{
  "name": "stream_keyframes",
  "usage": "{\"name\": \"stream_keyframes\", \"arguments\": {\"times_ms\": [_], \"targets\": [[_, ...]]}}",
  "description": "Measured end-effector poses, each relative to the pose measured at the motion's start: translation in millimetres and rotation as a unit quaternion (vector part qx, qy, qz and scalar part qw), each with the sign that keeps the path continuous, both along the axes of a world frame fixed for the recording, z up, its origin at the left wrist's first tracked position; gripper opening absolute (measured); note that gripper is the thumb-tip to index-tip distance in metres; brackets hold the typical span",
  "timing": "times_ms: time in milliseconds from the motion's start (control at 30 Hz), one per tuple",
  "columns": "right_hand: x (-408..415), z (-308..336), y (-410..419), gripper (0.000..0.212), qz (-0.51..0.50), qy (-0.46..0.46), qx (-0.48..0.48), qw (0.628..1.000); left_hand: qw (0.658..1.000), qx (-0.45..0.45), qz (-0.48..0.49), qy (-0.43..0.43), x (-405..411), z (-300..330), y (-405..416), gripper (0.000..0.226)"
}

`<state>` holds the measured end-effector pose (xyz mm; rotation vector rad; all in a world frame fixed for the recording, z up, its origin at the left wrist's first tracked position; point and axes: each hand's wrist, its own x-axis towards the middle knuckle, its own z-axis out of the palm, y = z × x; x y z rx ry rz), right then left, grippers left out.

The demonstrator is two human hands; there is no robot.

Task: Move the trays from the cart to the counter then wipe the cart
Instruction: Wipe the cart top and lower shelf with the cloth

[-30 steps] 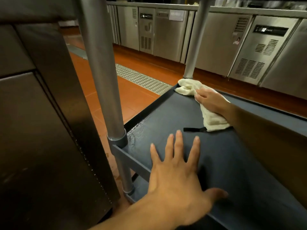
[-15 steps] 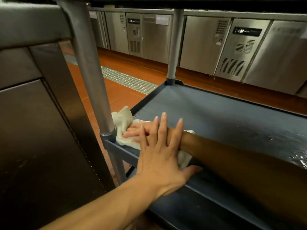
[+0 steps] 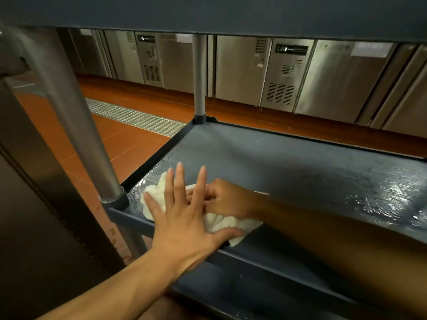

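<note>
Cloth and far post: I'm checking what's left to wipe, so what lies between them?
In the head view, only bare shelf lies between the cloth and the far post; nothing stands on it.

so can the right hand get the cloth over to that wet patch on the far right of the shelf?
Probably yes. The right hand holds the cloth on the shelf, and bare shelf runs to the wet patch. The left hand overlaps the cloth's left side and may need lifting.
</note>
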<state>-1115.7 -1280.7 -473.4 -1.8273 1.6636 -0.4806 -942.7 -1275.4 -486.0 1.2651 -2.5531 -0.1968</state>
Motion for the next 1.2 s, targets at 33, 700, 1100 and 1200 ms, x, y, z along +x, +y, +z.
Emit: {"name": "stream_keyframes", "arguments": {"times_ms": [33,700,1100,1200], "targets": [[-8,1,9,0.025,-0.004,-0.025,-0.019,0.999,1.0,0.014,0.006,-0.004,0,1,0,0.126],[-250,-30,45,0.034,-0.55,0.039,-0.005,0.834,0.978,0.111,0.007,-0.179,-5,15,-1,0.132],[-204,-36,-81,0.032,-0.449,-0.177,-0.108,0.869,0.985,0.102,-0.05,-0.132,-4,12,-13,0.115],[-194,-52,-135,0.041,-0.402,-0.225,-0.12,0.88,0.984,0.11,-0.064,-0.127,-6,12,-17,0.109]]}}
